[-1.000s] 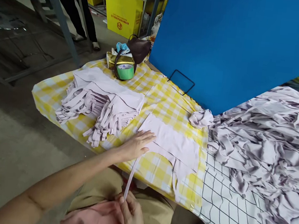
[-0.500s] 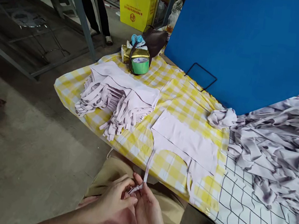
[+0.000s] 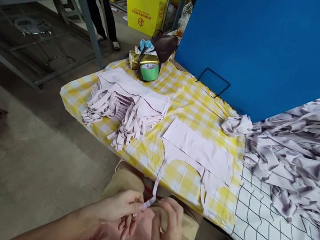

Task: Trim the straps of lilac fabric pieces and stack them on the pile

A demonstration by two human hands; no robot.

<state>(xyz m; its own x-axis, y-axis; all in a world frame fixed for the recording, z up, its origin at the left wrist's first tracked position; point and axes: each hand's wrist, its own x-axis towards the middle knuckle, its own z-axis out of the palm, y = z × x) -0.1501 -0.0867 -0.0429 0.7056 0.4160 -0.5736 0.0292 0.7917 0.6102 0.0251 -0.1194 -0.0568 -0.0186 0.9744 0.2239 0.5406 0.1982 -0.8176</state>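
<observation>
A pale lilac strappy top (image 3: 199, 149) lies on the yellow checked cloth, body folded flat, straps towards me. One strap (image 3: 157, 179) hangs over the table edge to my lap. Its lower end is pinched between the thumb and fingers of my left hand (image 3: 128, 210). Just right of the strap, my right hand (image 3: 169, 225) is half curled, with a gap between thumb and fingers and nothing visible in it. The garment's other strap (image 3: 205, 196) dangles near the table edge, untouched. Further left sits a neat stack of the same tops (image 3: 131, 89).
Loose lilac garments (image 3: 296, 166) are heaped at the right on a white grid-patterned cloth (image 3: 255, 219). A blue board (image 3: 257, 50) stands behind. Green tape (image 3: 149, 72), a gold packet (image 3: 135, 59) and a dark bag (image 3: 165, 45) lie at the table's far end. Someone's legs (image 3: 110, 22) show beyond.
My right hand has come off the strap and moved right, its fingers curling. My left hand has shifted slightly left and down, still pinching the strap end.
</observation>
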